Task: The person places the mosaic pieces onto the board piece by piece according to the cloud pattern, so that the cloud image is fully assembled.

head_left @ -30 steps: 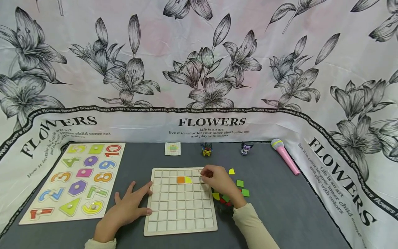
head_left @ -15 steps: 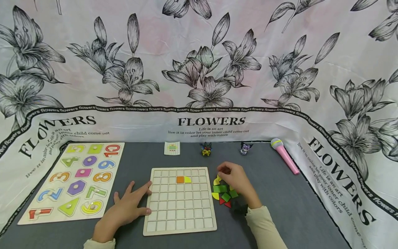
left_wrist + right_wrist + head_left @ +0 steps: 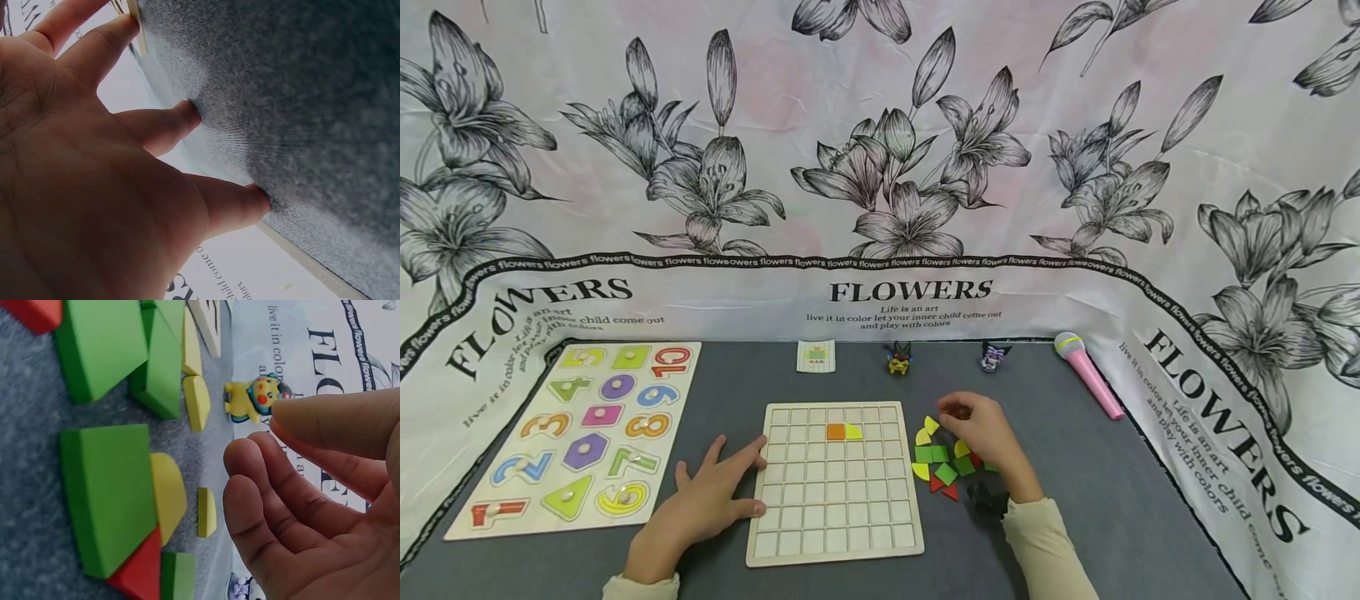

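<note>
Grey felt covers the table (image 3: 1112,500), with a flower-printed cloth (image 3: 880,167) hung behind it. Just right of the grid board (image 3: 835,533) lies a loose pile of coloured pieces (image 3: 942,462): in the head view roughly four green, four yellow and three red show, though the hand hides part of the pile. The right hand (image 3: 981,433) hovers over the far end of that pile, its fingers (image 3: 275,506) loosely curled and a little apart, the thumb above them; the right wrist view shows nothing between them, and the pieces lie on the felt just beside the fingertips. Two pieces sit in the board's second row, one orange square (image 3: 836,432) and one yellow quarter-round (image 3: 853,432), touching side by side. The left hand (image 3: 703,500) lies flat with fingers (image 3: 156,125) spread, the fingertips pressed on the felt and the foremost ones against the board's left edge. Farther out stand two small toy figures (image 3: 898,361), a little pattern card (image 3: 816,356) and one pink microphone (image 3: 1086,375) along the back edge. One number puzzle board (image 3: 576,433) lies well to the left.
</note>
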Motion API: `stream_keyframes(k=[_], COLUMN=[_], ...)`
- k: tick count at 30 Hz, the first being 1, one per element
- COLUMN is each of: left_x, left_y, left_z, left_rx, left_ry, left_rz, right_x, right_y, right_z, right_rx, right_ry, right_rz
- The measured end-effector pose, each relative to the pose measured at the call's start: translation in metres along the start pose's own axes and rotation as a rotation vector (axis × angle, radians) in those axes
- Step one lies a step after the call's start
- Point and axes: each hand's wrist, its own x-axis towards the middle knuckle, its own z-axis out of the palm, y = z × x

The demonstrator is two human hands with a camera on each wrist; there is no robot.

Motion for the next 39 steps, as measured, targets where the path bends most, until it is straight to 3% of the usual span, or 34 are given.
stream_keyframes(k=[15,28,39], left_x=[0.002,0.0,-0.001], left_y=[-0.002,-0.003,-0.004], left_z=[0.001,0.001,0.001], left_rx=[0.022,-0.009,-0.028], left_ry=[0.0,0.007,0.018], left_rz=[-0.009,0.003,0.006], right_x=[0.007,0.013,0.012], right_y=[-0.002,-0.003,-0.006], right_z=[0.013,0.018,0.018], right_rx=[-0.076,-0.196,-0.207], right_ry=[-0.121,-0.173,-0.169], right_rz=[-0.014,-0.06,-0.054])
